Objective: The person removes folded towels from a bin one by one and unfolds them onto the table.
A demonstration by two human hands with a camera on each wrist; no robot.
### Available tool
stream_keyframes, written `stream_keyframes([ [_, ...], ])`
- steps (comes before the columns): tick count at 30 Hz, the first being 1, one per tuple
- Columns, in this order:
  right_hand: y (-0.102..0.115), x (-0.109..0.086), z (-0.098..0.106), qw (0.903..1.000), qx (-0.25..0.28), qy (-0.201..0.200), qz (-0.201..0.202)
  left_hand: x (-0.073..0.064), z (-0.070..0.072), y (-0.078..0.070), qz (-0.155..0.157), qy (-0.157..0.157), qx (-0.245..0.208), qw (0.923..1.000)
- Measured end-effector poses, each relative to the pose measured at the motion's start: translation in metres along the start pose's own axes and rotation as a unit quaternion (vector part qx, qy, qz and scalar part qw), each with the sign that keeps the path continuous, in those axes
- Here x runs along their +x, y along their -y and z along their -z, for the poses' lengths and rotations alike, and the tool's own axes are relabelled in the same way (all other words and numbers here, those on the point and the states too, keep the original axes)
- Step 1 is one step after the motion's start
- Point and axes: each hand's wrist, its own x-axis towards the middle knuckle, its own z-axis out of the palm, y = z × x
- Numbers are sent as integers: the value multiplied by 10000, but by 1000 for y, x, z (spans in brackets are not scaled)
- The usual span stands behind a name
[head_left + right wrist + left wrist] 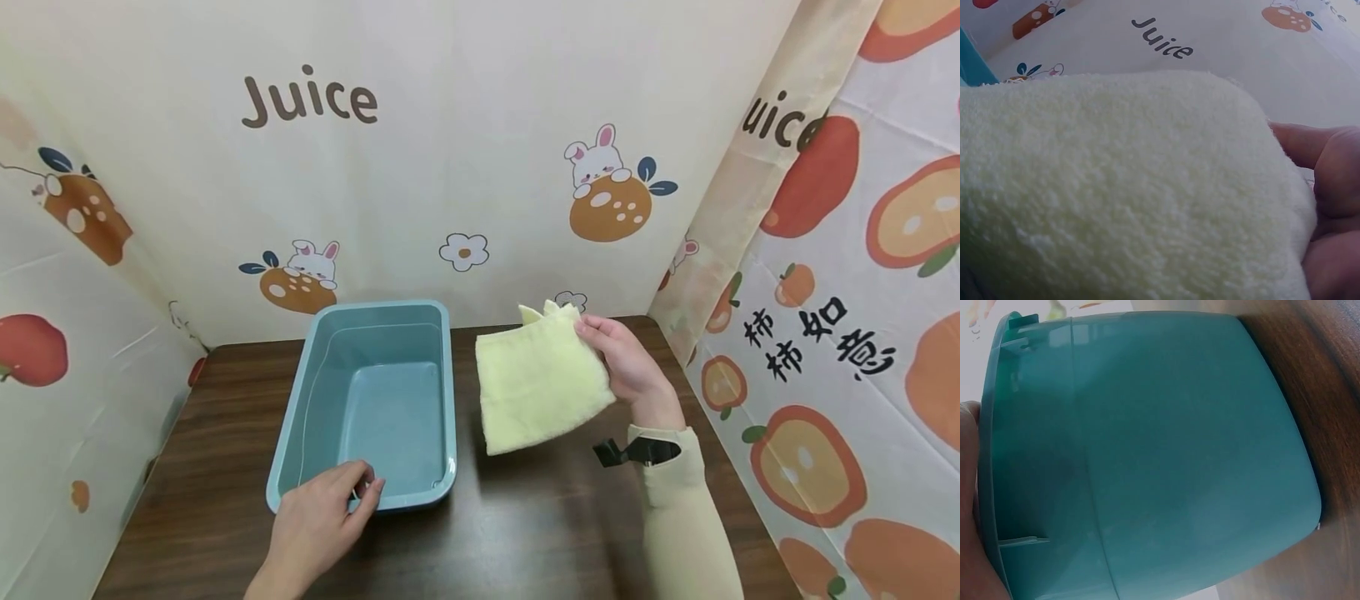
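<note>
A pale yellow towel [543,379] hangs spread out to the right of the blue plastic basin [446,400]. My right hand [633,362] pinches it by its upper right corner, and small folded points stick up along the top edge. Close up in the right wrist view, the fluffy towel [1129,187] fills most of the picture, with thumb and fingers at its right edge. My left hand [322,517] lies over the basin's near rim, fingers loosely bent. In the left wrist view the basin's outer wall [1179,450] shows, with no finger on it.
The dark wooden table [517,533] carries the basin left of centre. A printed curtain [465,167] stands right behind the table, and more printed cloth [825,333] closes off the right side. A black wrist strap mount [637,452] sticks out from the right sleeve.
</note>
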Motion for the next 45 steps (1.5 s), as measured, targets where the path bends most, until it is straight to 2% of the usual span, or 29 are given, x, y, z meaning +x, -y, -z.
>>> stream_keyframes([
  [11, -51, -18, 12, 9946, 990, 178, -260, 1, 2, -1, 18, 37, 40, 10000],
  [13, -64, -21, 17, 9927, 1141, 141, -359, 1, 2, -2, 10, 26, 46, 10000],
  [16, -87, -26, 26, 9912, 1165, -125, -619, 1, 2, -2, -12, 8, 69, 10000],
  [19, -110, -34, 38, 9878, 1017, -575, -1025, 1, 2, -2, -49, -28, 70, 10000],
  [22, -131, -43, 51, 9806, 859, -1124, -1359, 2, 1, -2, -70, -35, 69, 9999],
  [26, -149, -51, 67, 9739, 564, -1595, -1515, 3, 1, -2, -61, 9, 93, 9999],
  [29, -157, -55, 78, 9714, 60, -1788, -1560, 3, 2, -2, -38, 34, 76, 10000],
  [35, -163, -60, 88, 9575, -786, -2119, -1793, 3, 4, -3, -46, -40, -118, 9999],
  [41, -168, -63, 87, 9401, -1102, -2486, -2057, 6, 7, -6, -97, -184, -282, 9994],
  [45, -171, -66, 86, 9340, -1218, -2532, -2208, 10, 7, -11, -178, -207, -398, 9988],
])
